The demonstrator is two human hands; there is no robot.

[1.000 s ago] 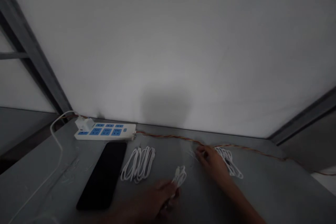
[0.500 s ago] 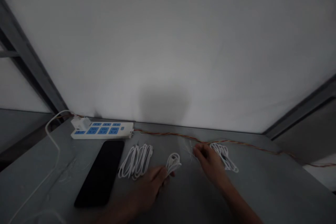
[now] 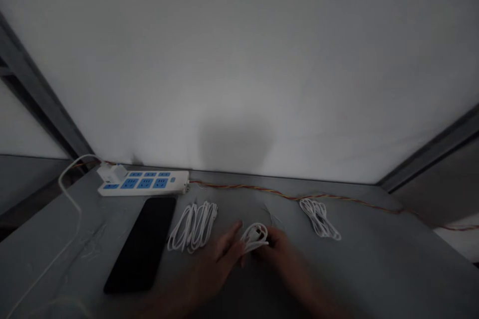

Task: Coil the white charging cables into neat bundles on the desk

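Note:
A small coil of white cable (image 3: 254, 236) sits between my two hands low in the middle of the grey table (image 3: 392, 269). My left hand (image 3: 220, 259) pinches its left side, one finger stretched forward. My right hand (image 3: 279, 249) closes on its right side. A larger bundle of white cable (image 3: 193, 226) lies just left of my left hand. Another white cable bundle (image 3: 320, 218) lies to the right, apart from my right hand.
A black phone (image 3: 144, 244) lies face up at the left. A white and blue power strip (image 3: 144, 183) with a white charger (image 3: 110, 173) stands against the wall. A twisted red and yellow wire (image 3: 292, 196) runs along the back edge.
My right hand left the right cable bundle and came in to the small coil. My left hand carried that coil up and forward to meet it.

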